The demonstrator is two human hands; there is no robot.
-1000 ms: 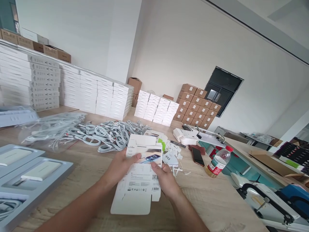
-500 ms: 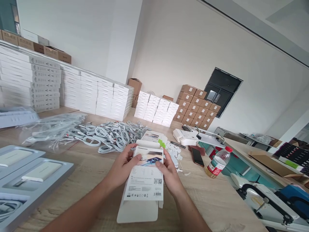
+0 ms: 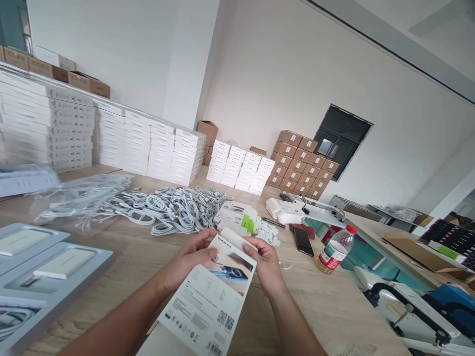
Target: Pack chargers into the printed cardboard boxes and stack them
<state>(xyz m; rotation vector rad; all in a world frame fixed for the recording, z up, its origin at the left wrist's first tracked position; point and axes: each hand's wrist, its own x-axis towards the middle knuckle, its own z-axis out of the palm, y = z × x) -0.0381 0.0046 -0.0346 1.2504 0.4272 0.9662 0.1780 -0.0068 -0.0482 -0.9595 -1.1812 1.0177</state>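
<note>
Between my hands is a white printed cardboard box (image 3: 208, 301), tilted, its back panel with small text, code squares and a cable picture facing me. My left hand (image 3: 189, 259) grips its upper left edge, the thumb lying on the panel. At the top right corner, my right hand (image 3: 265, 259) pinches the box near its top flap (image 3: 235, 236). The box's lower end runs out of the bottom of the view. Just beyond it lie flat printed cartons (image 3: 232, 213) with a green patch, beside small white paper pieces (image 3: 267, 231).
A heap of grey-white cables (image 3: 178, 210) lies behind my left hand. Trays with white chargers (image 3: 67, 263) stand at left. White box stacks (image 3: 144, 143) line the back. At right are a phone (image 3: 303, 241), a bottle (image 3: 336, 249) and a pen (image 3: 273, 222).
The box has turned and tilted, its lower end swinging left and towards me. My right hand has shifted up to the top corner. The flat cartons behind show more fully.
</note>
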